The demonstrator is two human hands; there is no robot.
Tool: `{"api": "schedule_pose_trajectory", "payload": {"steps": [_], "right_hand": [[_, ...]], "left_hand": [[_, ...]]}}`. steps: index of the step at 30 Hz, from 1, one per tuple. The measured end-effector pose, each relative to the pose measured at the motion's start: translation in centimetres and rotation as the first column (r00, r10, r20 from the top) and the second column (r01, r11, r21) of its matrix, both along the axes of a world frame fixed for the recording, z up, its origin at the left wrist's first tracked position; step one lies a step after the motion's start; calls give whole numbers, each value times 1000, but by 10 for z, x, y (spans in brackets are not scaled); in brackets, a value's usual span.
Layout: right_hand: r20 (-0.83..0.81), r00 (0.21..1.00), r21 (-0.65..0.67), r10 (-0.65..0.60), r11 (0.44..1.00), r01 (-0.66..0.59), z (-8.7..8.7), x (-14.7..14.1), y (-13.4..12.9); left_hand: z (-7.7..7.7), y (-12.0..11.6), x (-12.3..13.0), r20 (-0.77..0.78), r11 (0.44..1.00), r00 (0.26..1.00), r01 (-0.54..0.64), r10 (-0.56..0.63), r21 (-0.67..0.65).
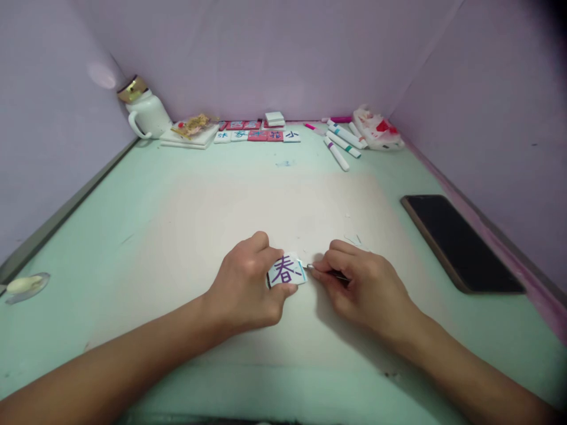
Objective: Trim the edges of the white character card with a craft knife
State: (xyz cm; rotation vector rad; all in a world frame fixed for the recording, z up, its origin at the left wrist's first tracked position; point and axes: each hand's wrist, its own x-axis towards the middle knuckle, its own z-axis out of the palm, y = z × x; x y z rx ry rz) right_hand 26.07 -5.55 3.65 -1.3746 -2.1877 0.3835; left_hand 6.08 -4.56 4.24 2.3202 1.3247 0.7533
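Observation:
Low over the middle of the table, my left hand [250, 283] pinches a small white square block [287, 270] between thumb and fingers. A purple Chinese character is drawn on its top face, with a blue line along the right edge. To the right of the block, my right hand [361, 283] is closed around a thin metal-tipped carving tool [309, 267]. Its tip points at the block's right edge; I cannot tell if they touch. Most of the tool is hidden by my fingers. Thin shavings [354, 239] lie just beyond my right hand.
At the back stand a white mug [150, 115], a row of character blocks [257, 136], plain white blocks [274, 118], several markers [337, 153] and a plastic bag [376, 128]. A phone [460, 242] lies at right. A small pale oval item [24, 286] is at the left edge.

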Motion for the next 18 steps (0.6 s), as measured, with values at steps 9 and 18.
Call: {"api": "schedule_pose_trajectory", "payload": {"steps": [9, 18], "right_hand": [[-20, 999, -19, 29, 999, -30, -1, 4, -1], [-64, 998, -99, 15, 995, -22, 0, 6, -2]], "left_hand": [[1, -1, 1, 1, 1000, 1000, -10, 10, -11], [0, -1, 0, 17, 1000, 1000, 0, 0, -12]]}}
